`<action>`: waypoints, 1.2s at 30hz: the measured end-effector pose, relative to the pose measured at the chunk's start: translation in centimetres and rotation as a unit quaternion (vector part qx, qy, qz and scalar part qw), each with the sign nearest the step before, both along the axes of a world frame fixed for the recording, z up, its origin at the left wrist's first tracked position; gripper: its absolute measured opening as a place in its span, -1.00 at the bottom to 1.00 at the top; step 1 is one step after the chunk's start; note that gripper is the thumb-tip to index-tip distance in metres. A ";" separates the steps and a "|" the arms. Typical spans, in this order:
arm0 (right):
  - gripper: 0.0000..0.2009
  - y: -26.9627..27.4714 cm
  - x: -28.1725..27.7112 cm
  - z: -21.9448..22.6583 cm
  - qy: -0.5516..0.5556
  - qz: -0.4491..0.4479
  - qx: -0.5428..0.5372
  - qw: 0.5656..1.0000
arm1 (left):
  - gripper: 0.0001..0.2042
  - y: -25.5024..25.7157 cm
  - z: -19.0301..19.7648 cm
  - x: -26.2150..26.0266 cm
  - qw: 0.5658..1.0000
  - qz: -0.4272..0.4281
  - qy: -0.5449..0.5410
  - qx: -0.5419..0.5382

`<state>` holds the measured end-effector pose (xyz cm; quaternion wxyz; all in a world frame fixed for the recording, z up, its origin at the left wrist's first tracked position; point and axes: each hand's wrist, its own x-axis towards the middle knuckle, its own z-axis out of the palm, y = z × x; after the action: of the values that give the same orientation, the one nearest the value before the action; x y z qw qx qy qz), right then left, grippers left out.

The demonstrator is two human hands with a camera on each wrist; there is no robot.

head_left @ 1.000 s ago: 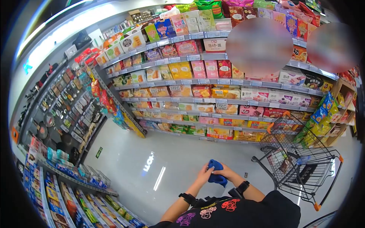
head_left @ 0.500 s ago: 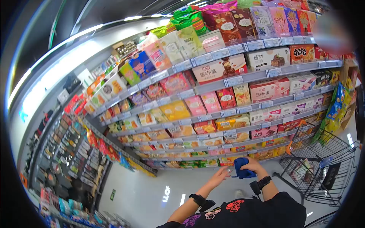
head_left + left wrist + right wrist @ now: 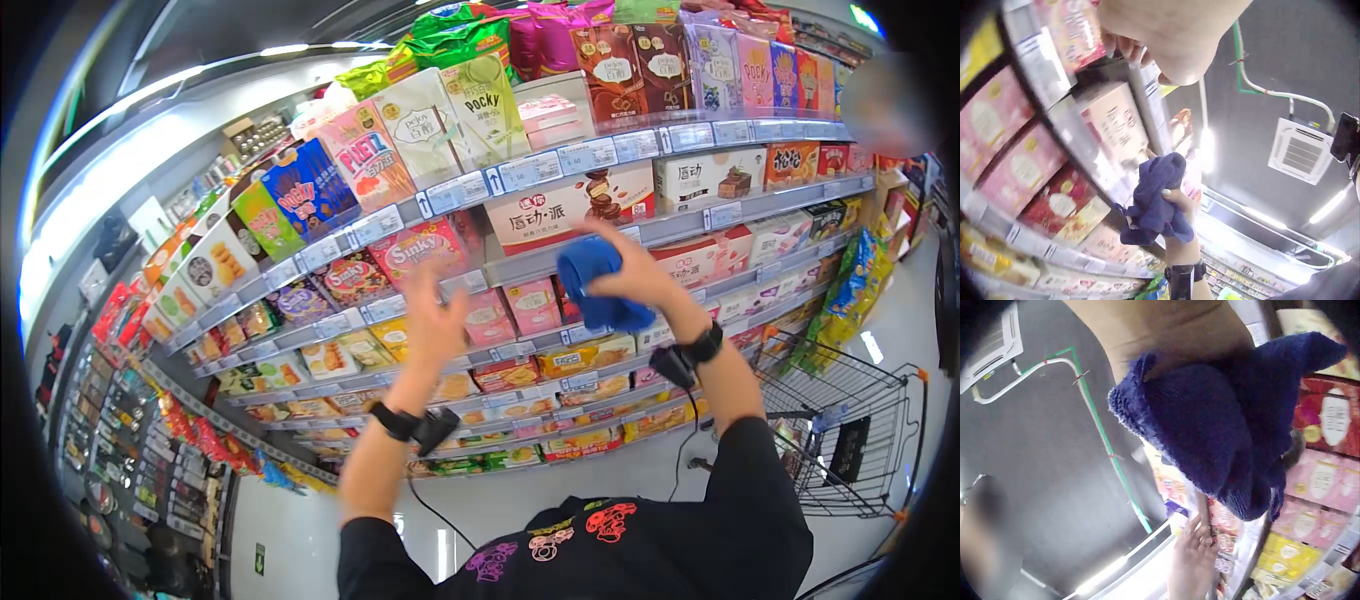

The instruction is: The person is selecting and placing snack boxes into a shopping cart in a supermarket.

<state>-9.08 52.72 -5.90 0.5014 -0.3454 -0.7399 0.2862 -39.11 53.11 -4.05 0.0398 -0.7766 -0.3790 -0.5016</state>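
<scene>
In the head view the right hand (image 3: 640,280) grips a crumpled blue cloth (image 3: 590,275) in front of the shelf, beside a white "mini" pie box (image 3: 560,208). The left hand (image 3: 435,320) is raised to its left, fingers spread and holding nothing, before pink Sinky packs (image 3: 415,250). From the left wrist view, the right hand (image 3: 1179,206) has its thumb over the bunched cloth (image 3: 1159,200). The right wrist view shows the cloth (image 3: 1210,425) covering most of the right hand's fingers, with the left hand (image 3: 1192,559) below it.
Shelves of boxed snacks, with price-tag edges (image 3: 560,162), fill the front. A black wire shopping cart (image 3: 850,430) stands at the right. Hanging snack bags (image 3: 850,290) are above it, and hanging goods (image 3: 110,450) line the left side.
Both hands have risen from low over the floor to shelf height and moved apart. The left hand has let go of the cloth, which the right hand carries. The view has come closer to the shelf.
</scene>
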 end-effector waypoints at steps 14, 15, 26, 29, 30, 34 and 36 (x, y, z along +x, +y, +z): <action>-0.03 7.0 -8.2 21.0 -0.307 -0.123 0.339 0.881 | -0.48 9.9 20.7 -2.2 0.887 0.257 0.244 0.296; 0.00 6.8 -8.4 21.8 -0.335 -0.131 0.286 0.888 | -0.48 10.4 21.0 -2.3 0.885 0.257 0.249 0.296; 0.02 6.4 -9.4 25.7 -0.366 -0.122 0.130 0.913 | -0.52 11.7 20.6 -3.4 0.903 0.200 0.255 0.282; -0.25 6.7 -9.8 26.0 -0.249 -0.016 0.055 0.967 | -0.56 9.9 20.6 -3.4 0.908 0.166 0.240 0.300; -0.39 6.9 -9.8 26.0 -0.215 0.035 0.021 0.976 | -0.56 10.0 20.7 -3.5 0.918 0.142 0.234 0.286; -0.65 8.0 -10.0 25.6 -0.099 0.080 -0.199 0.972 | -0.57 10.5 21.0 -3.4 0.915 0.102 0.246 0.303; -0.69 8.3 -10.2 25.3 -0.053 0.089 -0.227 0.968 | -0.58 9.6 21.3 -3.1 0.921 0.129 0.251 0.271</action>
<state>-19.28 60.98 19.42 0.3426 -0.3972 -0.7088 0.4716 -42.18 62.74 17.23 0.4064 -0.7811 -0.3029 -0.3647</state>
